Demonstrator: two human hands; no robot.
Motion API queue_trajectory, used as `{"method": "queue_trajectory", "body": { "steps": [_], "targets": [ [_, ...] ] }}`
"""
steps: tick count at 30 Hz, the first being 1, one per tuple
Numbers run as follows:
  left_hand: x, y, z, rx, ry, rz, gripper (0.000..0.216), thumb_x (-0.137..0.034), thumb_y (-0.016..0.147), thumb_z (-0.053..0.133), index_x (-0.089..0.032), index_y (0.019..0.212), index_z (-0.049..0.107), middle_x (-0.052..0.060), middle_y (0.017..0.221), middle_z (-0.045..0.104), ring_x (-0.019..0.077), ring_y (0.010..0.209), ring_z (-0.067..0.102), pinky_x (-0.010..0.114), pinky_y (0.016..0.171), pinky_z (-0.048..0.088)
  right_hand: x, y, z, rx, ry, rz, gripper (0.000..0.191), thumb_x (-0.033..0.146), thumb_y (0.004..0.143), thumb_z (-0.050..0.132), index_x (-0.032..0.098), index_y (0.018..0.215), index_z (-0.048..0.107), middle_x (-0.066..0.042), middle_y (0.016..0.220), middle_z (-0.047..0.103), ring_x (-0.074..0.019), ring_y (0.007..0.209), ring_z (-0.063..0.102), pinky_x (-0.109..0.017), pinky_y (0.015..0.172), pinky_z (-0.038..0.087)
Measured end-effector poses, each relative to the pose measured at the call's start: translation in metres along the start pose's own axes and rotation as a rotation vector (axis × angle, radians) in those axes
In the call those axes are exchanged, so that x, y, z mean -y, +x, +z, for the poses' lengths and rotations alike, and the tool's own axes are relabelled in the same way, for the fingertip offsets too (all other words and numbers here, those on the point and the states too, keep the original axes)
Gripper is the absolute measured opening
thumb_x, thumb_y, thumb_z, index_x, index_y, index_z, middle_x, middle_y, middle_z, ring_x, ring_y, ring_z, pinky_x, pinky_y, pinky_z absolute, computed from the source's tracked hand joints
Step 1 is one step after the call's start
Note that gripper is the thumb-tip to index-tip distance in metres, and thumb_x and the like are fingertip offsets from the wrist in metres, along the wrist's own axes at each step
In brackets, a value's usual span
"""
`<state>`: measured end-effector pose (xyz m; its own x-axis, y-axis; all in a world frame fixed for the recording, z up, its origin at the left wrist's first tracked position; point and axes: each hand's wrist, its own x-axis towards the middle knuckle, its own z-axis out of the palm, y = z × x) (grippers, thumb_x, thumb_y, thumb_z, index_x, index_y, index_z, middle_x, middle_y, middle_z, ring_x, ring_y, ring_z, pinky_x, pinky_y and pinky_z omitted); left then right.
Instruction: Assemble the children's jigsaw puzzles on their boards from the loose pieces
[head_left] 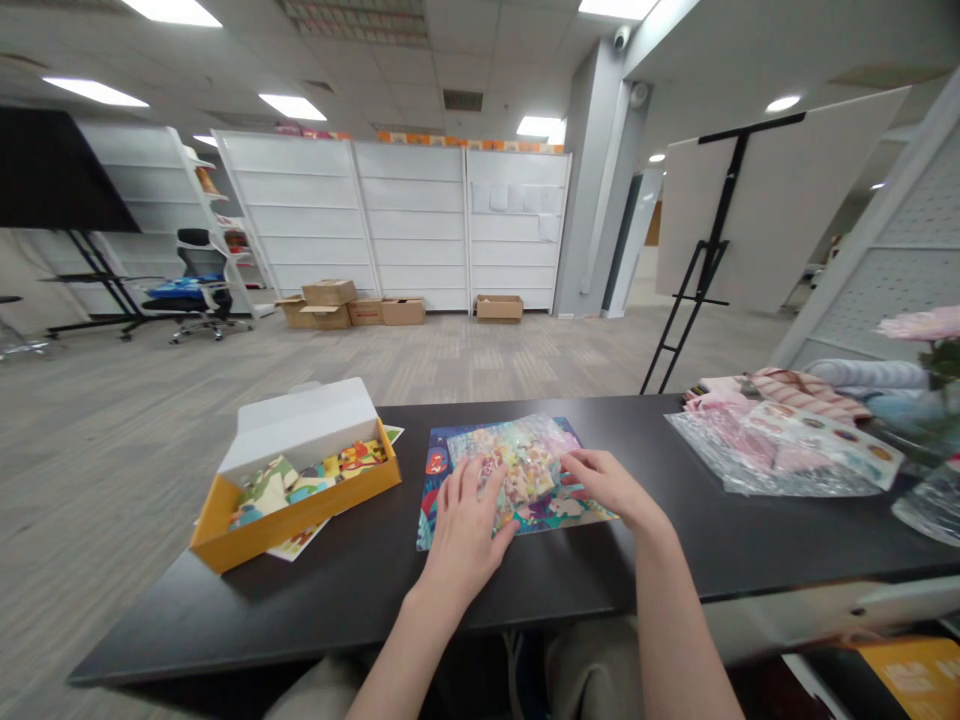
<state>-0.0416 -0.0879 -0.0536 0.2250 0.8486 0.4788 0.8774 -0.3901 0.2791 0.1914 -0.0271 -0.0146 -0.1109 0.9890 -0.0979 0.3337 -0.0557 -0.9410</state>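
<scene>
Black table top [360,590] carries everything. On it, dead centre, the puzzle board [450,505] lies flat, long axis left-right, with a clear bag of puzzle pieces [517,465] on top. The bag sits directly ahead of both hands, equally near each. Left hand [465,530] lies flat, fingers spread, on the bag's left edge and the board. Right hand [604,480] is loosely open, fingertips on the bag's right edge; no pinch visible. Yellow box [300,505] stands well left, lid up.
</scene>
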Motion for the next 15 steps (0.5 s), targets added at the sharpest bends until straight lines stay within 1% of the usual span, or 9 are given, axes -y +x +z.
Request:
{"method": "queue_trajectory", "body": {
  "steps": [2, 3, 5, 7, 9, 10, 12, 13, 15],
  "targets": [
    [-0.001, -0.003, 0.005, 0.079, 0.028, -0.016, 0.058, -0.030, 0.091, 0.062, -0.027, 0.146, 0.045, 0.013, 0.155, 0.039, 0.0365, 0.143, 0.035, 0.056, 0.112, 0.039, 0.002, -0.001, 0.002, -0.039, 0.108, 0.074, 0.048, 0.061, 0.081, 0.060, 0.015, 0.090, 0.072, -0.013, 0.097, 0.074, -0.0245, 0.084, 0.071, -0.028, 0.062, 0.056],
    [-0.003, -0.003, 0.007, 0.112, 0.032, -0.008, 0.057, -0.031, 0.093, 0.060, -0.026, 0.147, 0.044, 0.013, 0.155, 0.040, 0.0360, 0.142, 0.037, 0.055, 0.111, 0.040, 0.003, 0.000, 0.004, -0.072, 0.113, 0.074, 0.051, 0.063, 0.081, 0.058, 0.015, 0.089, 0.072, -0.013, 0.096, 0.074, -0.0248, 0.084, 0.070, -0.029, 0.062, 0.056],
    [-0.007, -0.003, 0.007, 0.157, 0.035, 0.018, 0.055, -0.032, 0.095, 0.057, -0.026, 0.147, 0.044, 0.013, 0.152, 0.044, 0.0352, 0.139, 0.039, 0.054, 0.110, 0.041, 0.004, 0.004, 0.010, -0.203, -0.012, 0.013, 0.049, 0.064, 0.077, 0.062, 0.016, 0.081, 0.070, -0.011, 0.084, 0.073, -0.0241, 0.078, 0.068, -0.028, 0.060, 0.053],
    [-0.011, -0.002, 0.005, 0.180, 0.031, 0.044, 0.055, -0.033, 0.094, 0.058, -0.026, 0.147, 0.044, 0.013, 0.148, 0.048, 0.0349, 0.137, 0.041, 0.054, 0.109, 0.041, 0.002, 0.010, 0.014, -0.381, -0.209, -0.071, 0.041, 0.058, 0.073, 0.065, 0.017, 0.069, 0.066, -0.007, 0.070, 0.068, -0.0216, 0.070, 0.063, -0.028, 0.059, 0.048],
    [-0.013, -0.001, 0.001, 0.194, 0.016, 0.063, 0.056, -0.035, 0.093, 0.060, -0.027, 0.146, 0.045, 0.012, 0.147, 0.050, 0.0349, 0.136, 0.042, 0.054, 0.108, 0.042, -0.002, 0.017, 0.017, -0.509, -0.302, -0.138, 0.034, 0.051, 0.072, 0.063, 0.019, 0.062, 0.062, -0.003, 0.061, 0.063, -0.0192, 0.064, 0.058, -0.028, 0.060, 0.045],
    [-0.013, 0.000, -0.001, 0.202, 0.002, 0.074, 0.057, -0.036, 0.092, 0.062, -0.028, 0.146, 0.045, 0.011, 0.147, 0.050, 0.0347, 0.136, 0.042, 0.054, 0.107, 0.042, -0.005, 0.020, 0.017, -0.549, -0.270, -0.160, 0.030, 0.047, 0.071, 0.063, 0.019, 0.062, 0.061, -0.003, 0.061, 0.062, -0.0185, 0.063, 0.057, -0.028, 0.061, 0.044],
    [-0.014, 0.000, -0.002, 0.219, -0.033, 0.105, 0.060, -0.037, 0.090, 0.065, -0.029, 0.145, 0.045, 0.011, 0.149, 0.048, 0.0342, 0.136, 0.042, 0.053, 0.108, 0.042, -0.009, 0.026, 0.017, -0.606, -0.103, -0.186, 0.024, 0.043, 0.068, 0.063, 0.019, 0.069, 0.063, -0.002, 0.065, 0.065, -0.0183, 0.063, 0.058, -0.029, 0.062, 0.045],
    [-0.014, -0.001, -0.002, 0.224, -0.053, 0.122, 0.061, -0.038, 0.089, 0.066, -0.029, 0.145, 0.044, 0.010, 0.150, 0.046, 0.0339, 0.137, 0.041, 0.053, 0.108, 0.042, -0.011, 0.029, 0.017, -0.628, -0.012, -0.192, 0.024, 0.042, 0.066, 0.064, 0.019, 0.075, 0.064, -0.003, 0.069, 0.067, -0.0187, 0.064, 0.059, -0.029, 0.062, 0.047],
    [-0.016, -0.003, -0.001, 0.226, -0.089, 0.157, 0.062, -0.039, 0.089, 0.067, -0.029, 0.146, 0.043, 0.011, 0.153, 0.043, 0.0337, 0.139, 0.039, 0.053, 0.110, 0.041, -0.013, 0.034, 0.013, -0.666, 0.111, -0.197, 0.034, 0.041, 0.066, 0.065, 0.018, 0.091, 0.063, -0.004, 0.075, 0.069, -0.0193, 0.066, 0.062, -0.030, 0.063, 0.050]
  ]
}}
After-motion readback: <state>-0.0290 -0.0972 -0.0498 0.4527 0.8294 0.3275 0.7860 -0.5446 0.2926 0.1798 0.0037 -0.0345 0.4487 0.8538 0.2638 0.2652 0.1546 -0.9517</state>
